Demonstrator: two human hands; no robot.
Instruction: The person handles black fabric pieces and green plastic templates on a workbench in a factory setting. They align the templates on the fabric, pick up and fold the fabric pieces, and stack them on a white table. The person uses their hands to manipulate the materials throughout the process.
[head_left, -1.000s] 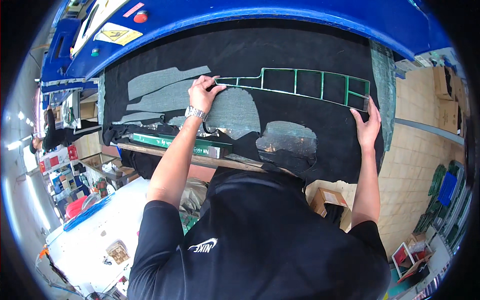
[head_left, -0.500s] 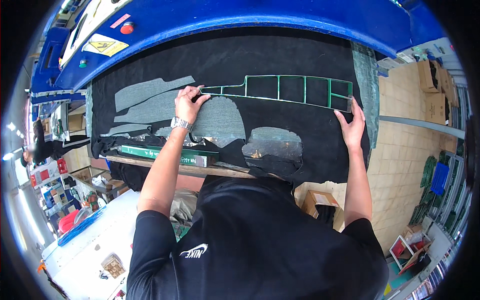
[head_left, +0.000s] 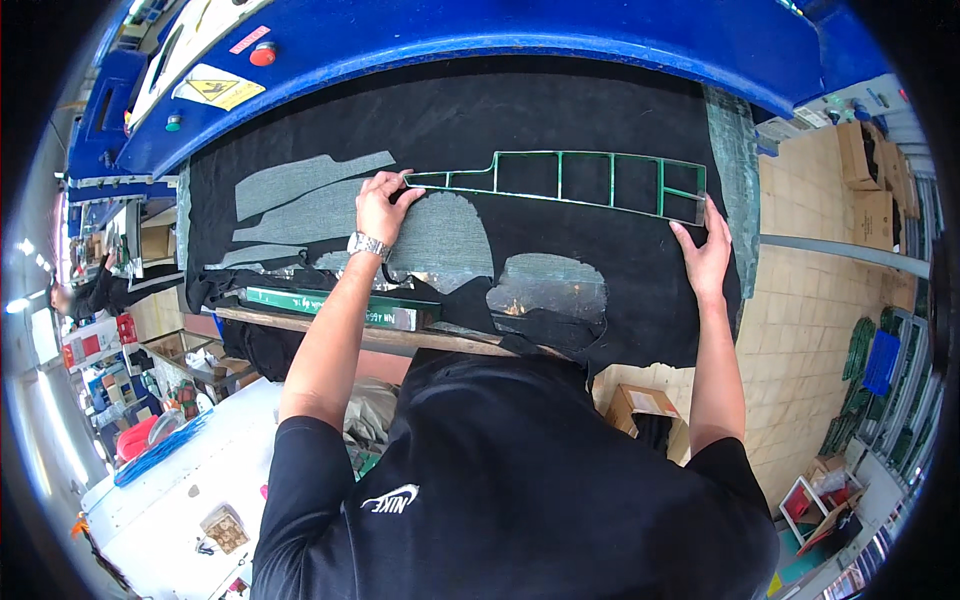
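A long green metal cutting die (head_left: 560,176), an outline frame with cross bars, lies on a black leather-like sheet (head_left: 430,110). My left hand (head_left: 380,212) pinches the die's narrow left tip between thumb and fingers. At the wide right end, my right hand (head_left: 708,255) grips the die's edge, thumb on the near side and fingers at the end. Left of and nearer than the die, cut-out openings (head_left: 440,235) in the sheet show a grey-green board beneath.
Beyond the sheet runs a blue machine beam (head_left: 480,38) with a red button (head_left: 263,54). A green bar (head_left: 335,305) lies along the near edge by a wooden strip (head_left: 460,345). Cardboard boxes (head_left: 640,405) stand below right. Another person (head_left: 95,290) is at far left.
The view has shifted slightly. Both hands keep their hold, and the die stays in place on the sheet. The person at far left has changed posture.
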